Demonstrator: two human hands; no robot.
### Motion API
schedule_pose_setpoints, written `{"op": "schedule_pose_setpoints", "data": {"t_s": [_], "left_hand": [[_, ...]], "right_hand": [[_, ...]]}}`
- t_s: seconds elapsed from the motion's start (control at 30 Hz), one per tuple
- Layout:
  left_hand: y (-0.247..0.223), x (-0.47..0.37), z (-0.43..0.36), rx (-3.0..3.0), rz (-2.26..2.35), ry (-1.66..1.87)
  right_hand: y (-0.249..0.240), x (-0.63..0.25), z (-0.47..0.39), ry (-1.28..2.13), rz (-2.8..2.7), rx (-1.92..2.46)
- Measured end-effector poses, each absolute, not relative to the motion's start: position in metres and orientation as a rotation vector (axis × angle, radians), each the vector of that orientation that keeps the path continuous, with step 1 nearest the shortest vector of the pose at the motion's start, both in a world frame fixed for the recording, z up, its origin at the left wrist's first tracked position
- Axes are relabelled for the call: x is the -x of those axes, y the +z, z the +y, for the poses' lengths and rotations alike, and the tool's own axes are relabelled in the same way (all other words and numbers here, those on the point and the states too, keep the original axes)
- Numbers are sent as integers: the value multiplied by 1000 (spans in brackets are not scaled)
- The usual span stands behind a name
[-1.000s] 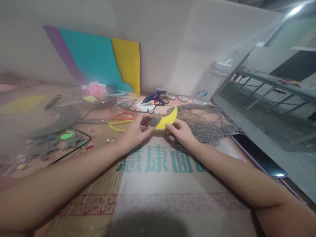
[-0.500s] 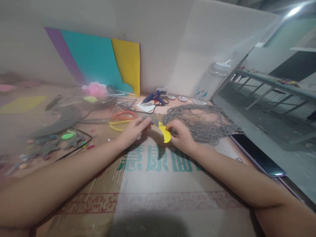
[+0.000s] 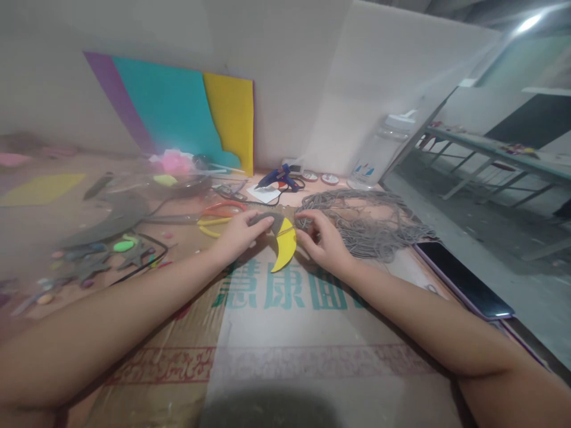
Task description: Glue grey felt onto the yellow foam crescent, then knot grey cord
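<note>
A yellow crescent [image 3: 286,246] is partly wrapped in grey cord at its upper end, its bare tip pointing down and to the left. My left hand [image 3: 243,235] pinches the grey-wrapped part between thumb and fingers. My right hand [image 3: 322,239] is at the crescent's right edge, with fingers curled near a strand of cord that crosses the yellow; whether it grips the strand is too small to tell. A loose pile of grey cord [image 3: 375,229] lies just behind and to the right of my right hand.
Scissors with red and yellow handles [image 3: 209,227] lie left of my left hand. Behind are a blue glue gun [image 3: 279,176] and a clear bottle [image 3: 379,151]. A phone [image 3: 461,278] lies at the right edge. Grey stars [image 3: 134,254] and small coloured pieces are at left.
The crescent has turned, so its yellow part shows more fully and its tip has swung left. My right hand has shifted slightly and its fingers have come off the yellow face to the edge.
</note>
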State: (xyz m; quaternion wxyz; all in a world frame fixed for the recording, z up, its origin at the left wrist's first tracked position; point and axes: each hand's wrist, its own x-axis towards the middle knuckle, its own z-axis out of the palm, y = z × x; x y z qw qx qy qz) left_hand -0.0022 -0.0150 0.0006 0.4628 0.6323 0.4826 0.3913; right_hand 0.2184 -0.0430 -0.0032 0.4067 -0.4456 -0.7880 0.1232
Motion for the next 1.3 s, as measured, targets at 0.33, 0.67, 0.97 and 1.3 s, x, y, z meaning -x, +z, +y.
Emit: {"op": "schedule_pose_setpoints", "data": {"t_s": [0.33, 0.67, 0.97, 1.3], "left_hand": [[-4, 3, -13, -1649, 1122, 947], [-11, 2, -10, -1703, 1040, 884], [-5, -1, -12, -1743, 1082, 851], [-9, 0, -10, -1774, 1051, 822]], "right_hand": [[-1, -216, -38, 637, -1979, 1293], [0, -214, -40, 741, -1915, 1270], [-2, -220, -41, 41, -2068, 869], [-4, -213, -41, -169, -2218, 785]]}}
